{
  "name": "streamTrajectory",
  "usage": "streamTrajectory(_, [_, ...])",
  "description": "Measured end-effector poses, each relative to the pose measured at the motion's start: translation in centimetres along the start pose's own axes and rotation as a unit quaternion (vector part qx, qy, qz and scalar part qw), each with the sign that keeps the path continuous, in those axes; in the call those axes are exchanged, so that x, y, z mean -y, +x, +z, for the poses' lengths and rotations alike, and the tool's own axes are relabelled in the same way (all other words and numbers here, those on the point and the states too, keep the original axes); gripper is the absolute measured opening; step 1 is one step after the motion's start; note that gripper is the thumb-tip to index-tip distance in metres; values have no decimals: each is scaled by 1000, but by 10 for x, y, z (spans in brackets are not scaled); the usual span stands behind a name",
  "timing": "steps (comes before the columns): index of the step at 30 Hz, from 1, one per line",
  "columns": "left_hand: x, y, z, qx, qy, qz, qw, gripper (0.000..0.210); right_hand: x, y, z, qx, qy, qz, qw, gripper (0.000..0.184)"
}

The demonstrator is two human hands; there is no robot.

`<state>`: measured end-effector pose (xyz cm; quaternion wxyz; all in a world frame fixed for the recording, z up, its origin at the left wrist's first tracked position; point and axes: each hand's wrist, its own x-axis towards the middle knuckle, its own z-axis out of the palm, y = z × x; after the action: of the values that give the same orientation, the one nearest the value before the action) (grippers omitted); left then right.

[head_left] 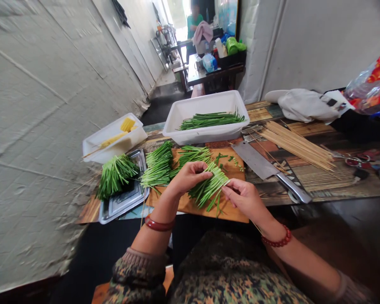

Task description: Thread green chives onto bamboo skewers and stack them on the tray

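Observation:
My left hand (190,177) is closed on a flat row of cut garlic chives (207,192) above the wooden cutting board (234,213). At the row's right edge my right hand (245,197) pinches a thin bamboo skewer (257,229), whose lower end shows under the palm. How far it passes through the stalks is hidden. More cut chives (194,154) and small trimmings (221,158) lie on the board behind my hands. A skewered-looking row of chives (158,164) rests at the board's left side.
A metal tray (126,211) holds bunched chives (117,175). Behind are a white tub (202,136) of long chives and a smaller tub (114,151) with yellow food. Rightward lie a cleaver (256,160), loose skewers (299,145), scissors (356,160) and a cap (304,103). A person (194,23) is far back.

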<state>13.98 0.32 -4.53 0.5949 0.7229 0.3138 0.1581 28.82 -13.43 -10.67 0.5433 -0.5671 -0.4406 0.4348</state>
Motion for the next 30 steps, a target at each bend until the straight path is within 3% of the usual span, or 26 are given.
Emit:
streamTrajectory(4, [1,5,-3,21,26,-5,999,36,-7,-1,2,-21,-43,-30,998,22])
streamTrajectory(11, [4,6,-5,95,-23,-34,995,41,-8,-6,-3,37,81,83,993,38])
streamTrajectory(20, [12,5,-33,239,-83,-77,964,45,-4,-11,-14,48,162,142,975,43])
streamTrajectory(30, [20,6,-27,209,-179,-72,959,42,3,-16,-23,21,132,136,982,41])
